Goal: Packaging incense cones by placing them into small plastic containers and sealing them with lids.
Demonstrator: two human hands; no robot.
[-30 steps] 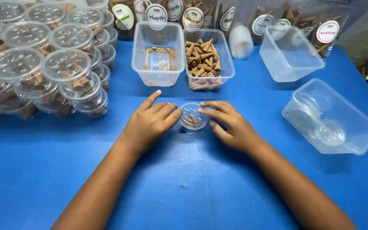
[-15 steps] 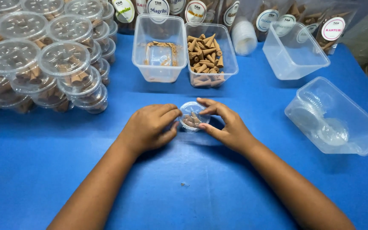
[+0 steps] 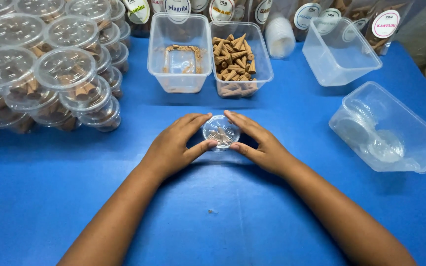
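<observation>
Both hands have drawn in around the small round clear cup (image 3: 221, 131) since a moment ago, and a ribbed clear lid now covers the brown contents that showed through its open top a second earlier. The left hand (image 3: 176, 146) cups the container from one side, thumb tip against its near rim and fingers curled along its far edge, while the right hand (image 3: 260, 143) mirrors it on the other side, thumb and fingers pressed to the rim, so the two hands are clamped together on the one cup. It sits on the blue table (image 3: 50, 197) at the centre of the scene, just short of two rectangular clear tubs. One tub (image 3: 179, 51) holds only a ring of brown crumbs around its floor; the other tub (image 3: 240, 59), touching it, is heaped with brown incense cones (image 3: 232, 61). Off to the person's left rises a stack of lidded cups (image 3: 40, 69), each already filled with cones. To the right stands an empty clear tub (image 3: 335, 49), and nearer the table edge a larger clear tray (image 3: 410, 143) holding loose clear lids (image 3: 385, 147). Labelled pouches (image 3: 371, 19) line the back of the table, and a tiny brown speck (image 3: 212, 212) lies on the blue surface between the forearms.
</observation>
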